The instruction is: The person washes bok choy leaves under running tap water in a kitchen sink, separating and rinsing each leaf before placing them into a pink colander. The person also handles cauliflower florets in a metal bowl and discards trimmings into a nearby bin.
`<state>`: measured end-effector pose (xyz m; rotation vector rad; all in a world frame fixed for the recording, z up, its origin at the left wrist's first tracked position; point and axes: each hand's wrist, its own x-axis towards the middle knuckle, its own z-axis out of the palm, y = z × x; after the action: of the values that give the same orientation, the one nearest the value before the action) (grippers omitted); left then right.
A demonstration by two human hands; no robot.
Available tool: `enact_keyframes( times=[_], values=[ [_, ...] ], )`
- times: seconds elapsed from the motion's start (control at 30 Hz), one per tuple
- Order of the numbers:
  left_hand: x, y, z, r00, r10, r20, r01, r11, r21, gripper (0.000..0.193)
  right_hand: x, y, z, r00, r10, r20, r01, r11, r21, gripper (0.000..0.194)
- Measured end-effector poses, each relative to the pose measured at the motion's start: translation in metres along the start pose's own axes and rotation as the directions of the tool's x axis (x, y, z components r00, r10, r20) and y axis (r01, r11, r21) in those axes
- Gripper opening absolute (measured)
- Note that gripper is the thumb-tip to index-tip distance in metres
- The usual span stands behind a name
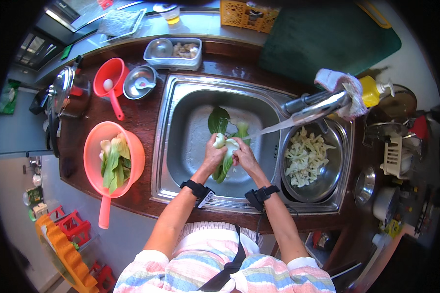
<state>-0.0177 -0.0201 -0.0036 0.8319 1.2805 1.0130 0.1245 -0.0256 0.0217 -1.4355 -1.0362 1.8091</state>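
Observation:
Over the stainless steel sink basin [190,110], my left hand [215,155] grips a head of bok choy [219,122], its dark leaf pointing away from me. Between the fingers of my right hand [245,155] is a bok choy stalk [227,159], its green leaf hanging toward me. Water runs from the chrome faucet [315,108] in a slanting stream that reaches the area by my right fingers. Behind my hands, another piece of bok choy [242,128] lies in the basin. Small pale bits are on the basin floor.
Left of the sink, a pink plastic strainer [137,157] holds bok choy. Past it stand a red dipper [121,69] with an egg and a metal bowl [130,89] with a spoon. Cut cauliflower [304,157] fills part of a steel bowl [335,172] at right. A green cutting board [330,36] leans behind.

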Motion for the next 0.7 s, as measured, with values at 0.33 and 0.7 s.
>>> enact_keyframes(
  times=[0.33, 0.7],
  values=[
    [0.010, -0.005, 0.005, 1.000, -0.008, 0.003, 0.008, 0.999, 0.049, 0.031, 0.001, 0.006, -0.006, 0.999, -0.028, 0.043, 0.021, 0.989, 0.147, 0.050],
    [0.017, -0.006, 0.023, 0.999, -0.018, -0.047, 0.024, 0.990, 0.142, 0.032, -0.003, 0.004, -0.015, 1.000, -0.006, -0.020, 0.010, 0.977, 0.214, 0.047]
  ],
)
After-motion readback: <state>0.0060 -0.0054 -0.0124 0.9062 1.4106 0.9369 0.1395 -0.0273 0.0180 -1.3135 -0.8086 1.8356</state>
